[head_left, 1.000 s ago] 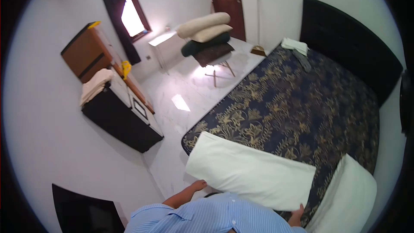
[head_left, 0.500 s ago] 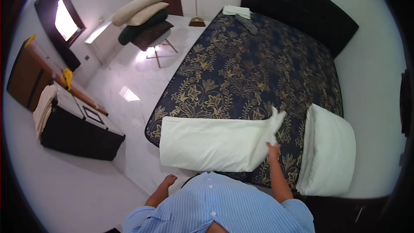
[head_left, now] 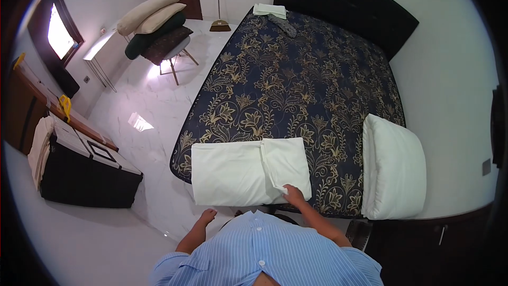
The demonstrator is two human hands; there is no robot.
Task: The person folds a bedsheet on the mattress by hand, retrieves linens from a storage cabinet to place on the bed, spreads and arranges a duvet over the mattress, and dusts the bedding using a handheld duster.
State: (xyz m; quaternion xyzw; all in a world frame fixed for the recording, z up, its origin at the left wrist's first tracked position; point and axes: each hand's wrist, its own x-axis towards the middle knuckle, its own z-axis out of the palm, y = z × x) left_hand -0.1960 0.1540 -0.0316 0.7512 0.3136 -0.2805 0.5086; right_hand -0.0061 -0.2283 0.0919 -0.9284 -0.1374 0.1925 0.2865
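The white cloth (head_left: 227, 172) lies folded on the patterned mattress (head_left: 286, 90), at seven o'clock from its middle; a doubled flap (head_left: 288, 159) lies at the cloth's three o'clock; the right hand (head_left: 294, 196) pinches that flap's edge at four o'clock; the left hand (head_left: 208, 216) hangs apart, at seven o'clock from the cloth, its fingers' spread impossible to tell; thick white bedding (head_left: 394, 169) rests at the mattress's four o'clock.

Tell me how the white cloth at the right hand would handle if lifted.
The white cloth probably flops, given its soft creases. Its folds may fall open: no fastening shows, and the right hand grips only one edge.
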